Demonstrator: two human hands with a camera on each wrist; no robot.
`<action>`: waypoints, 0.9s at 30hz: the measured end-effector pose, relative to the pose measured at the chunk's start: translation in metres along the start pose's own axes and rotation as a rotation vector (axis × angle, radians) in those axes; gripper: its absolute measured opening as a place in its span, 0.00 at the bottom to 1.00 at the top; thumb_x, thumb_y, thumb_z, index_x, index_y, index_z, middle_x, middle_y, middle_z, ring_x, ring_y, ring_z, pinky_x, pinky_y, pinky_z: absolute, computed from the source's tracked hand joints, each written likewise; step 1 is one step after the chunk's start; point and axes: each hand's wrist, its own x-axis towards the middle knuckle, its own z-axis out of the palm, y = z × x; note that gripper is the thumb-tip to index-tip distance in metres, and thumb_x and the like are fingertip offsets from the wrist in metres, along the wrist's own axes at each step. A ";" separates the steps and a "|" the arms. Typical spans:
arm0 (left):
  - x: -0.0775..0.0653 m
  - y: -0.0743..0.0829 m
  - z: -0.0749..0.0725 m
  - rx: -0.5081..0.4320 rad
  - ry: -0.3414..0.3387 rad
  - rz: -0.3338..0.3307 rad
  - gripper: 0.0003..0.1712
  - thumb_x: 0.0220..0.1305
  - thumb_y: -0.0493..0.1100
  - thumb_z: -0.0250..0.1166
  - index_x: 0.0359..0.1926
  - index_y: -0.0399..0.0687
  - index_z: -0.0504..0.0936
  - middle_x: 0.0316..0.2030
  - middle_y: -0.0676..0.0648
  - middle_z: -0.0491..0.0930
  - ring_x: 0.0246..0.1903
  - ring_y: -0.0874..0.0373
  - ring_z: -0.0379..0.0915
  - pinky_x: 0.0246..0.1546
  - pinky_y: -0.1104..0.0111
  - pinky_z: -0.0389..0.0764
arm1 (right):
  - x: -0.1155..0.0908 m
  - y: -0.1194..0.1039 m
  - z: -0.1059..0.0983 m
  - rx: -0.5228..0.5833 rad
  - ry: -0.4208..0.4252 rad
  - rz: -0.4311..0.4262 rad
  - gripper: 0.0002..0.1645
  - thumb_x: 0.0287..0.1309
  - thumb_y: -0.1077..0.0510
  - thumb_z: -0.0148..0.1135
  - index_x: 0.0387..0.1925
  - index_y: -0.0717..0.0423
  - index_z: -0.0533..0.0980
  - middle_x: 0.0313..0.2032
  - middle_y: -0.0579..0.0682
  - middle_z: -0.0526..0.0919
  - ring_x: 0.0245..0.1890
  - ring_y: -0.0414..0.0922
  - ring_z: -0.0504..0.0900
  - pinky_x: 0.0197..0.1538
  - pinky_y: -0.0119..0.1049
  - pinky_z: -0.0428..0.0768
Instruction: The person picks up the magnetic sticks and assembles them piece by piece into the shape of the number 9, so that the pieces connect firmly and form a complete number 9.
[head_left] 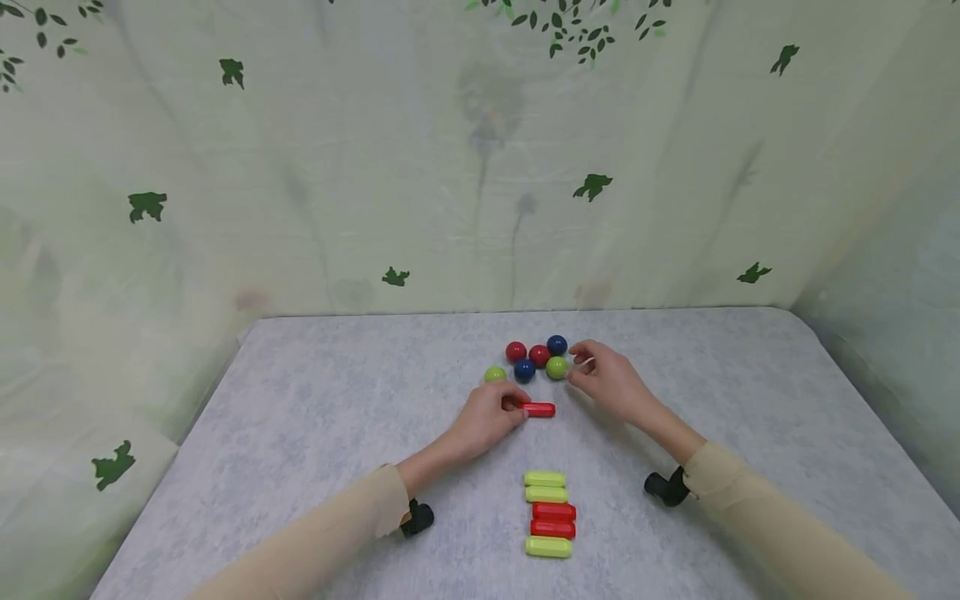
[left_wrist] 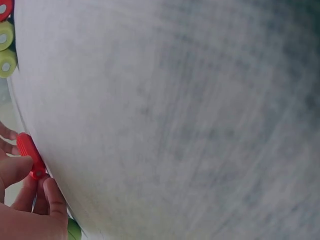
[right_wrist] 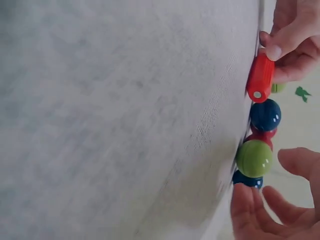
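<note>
My left hand (head_left: 486, 419) pinches one end of a red magnetic rod (head_left: 542, 410) between thumb and fingers, low over the table. In the right wrist view, the rod's free end shows a round silver tip. My right hand (head_left: 611, 380) is just right of a cluster of balls, thumb and fingers parted, holding nothing. Nearest to it are a green ball (head_left: 557, 367) and a blue ball (head_left: 557, 344). Beside these sit two red balls, one of them the left red ball (head_left: 516, 352), and another blue ball (head_left: 524, 371). A second green ball (head_left: 495, 374) is partly behind my left hand.
Closer to me, several rods lie in a stacked column: two yellow-green rods at the far end, such as the top rod (head_left: 544, 479), then two red rods (head_left: 553, 512), then a yellow-green rod (head_left: 548, 547). A leaf-printed curtain (head_left: 337, 167) hangs behind the grey table (head_left: 337, 375).
</note>
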 end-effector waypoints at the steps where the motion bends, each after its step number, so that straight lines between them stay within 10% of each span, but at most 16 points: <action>1: 0.000 0.000 0.000 0.000 -0.002 -0.001 0.08 0.62 0.35 0.67 0.43 0.43 0.85 0.36 0.52 0.78 0.33 0.60 0.73 0.34 0.69 0.76 | 0.002 0.000 0.001 -0.007 0.000 0.014 0.24 0.62 0.55 0.66 0.56 0.61 0.73 0.47 0.55 0.80 0.44 0.49 0.80 0.42 0.41 0.81; 14: 0.000 0.000 0.000 -0.008 0.007 0.003 0.08 0.61 0.34 0.67 0.41 0.42 0.86 0.36 0.51 0.78 0.32 0.60 0.72 0.33 0.70 0.75 | 0.016 0.001 0.012 -0.083 -0.022 0.064 0.25 0.61 0.47 0.66 0.53 0.60 0.76 0.40 0.52 0.80 0.39 0.49 0.77 0.42 0.44 0.76; 27: -0.001 0.001 0.002 -0.036 0.031 -0.042 0.09 0.62 0.35 0.67 0.45 0.43 0.84 0.35 0.51 0.77 0.33 0.58 0.71 0.34 0.69 0.74 | -0.017 0.016 -0.006 0.027 -0.246 -0.039 0.18 0.59 0.54 0.68 0.50 0.55 0.80 0.41 0.48 0.81 0.39 0.46 0.76 0.42 0.38 0.77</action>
